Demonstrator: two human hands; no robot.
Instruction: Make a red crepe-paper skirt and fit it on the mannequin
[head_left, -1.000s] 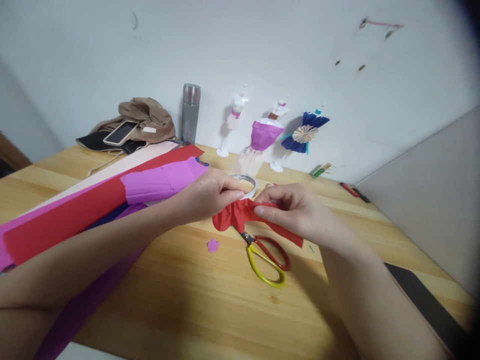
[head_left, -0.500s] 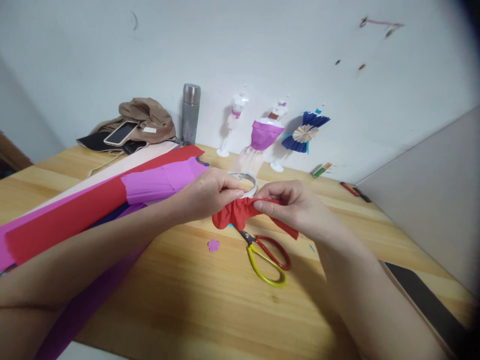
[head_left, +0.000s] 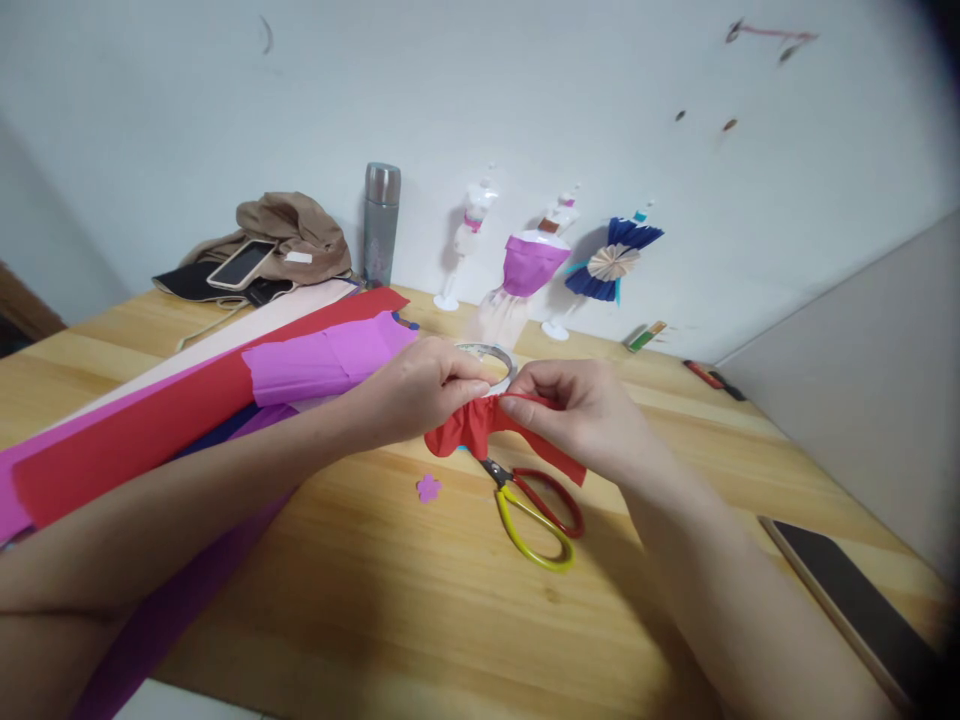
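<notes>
Over the remote bench (head_left: 337, 600) I have the left hand (head_left: 431, 382) in a pinching grip on a red strip (head_left: 463, 428), bunched into deep ruffles at its left, flatter toward its loose right end, the right hand (head_left: 581, 408) pinching its upper edge.

You can see a tall gray bottle (head_left: 381, 235) by the wall (head_left: 555, 90). To its left, a phone (head_left: 242, 265) lies on some brown cloth (head_left: 304, 228). A flat black thing (head_left: 851, 595) lies on your right.
</notes>
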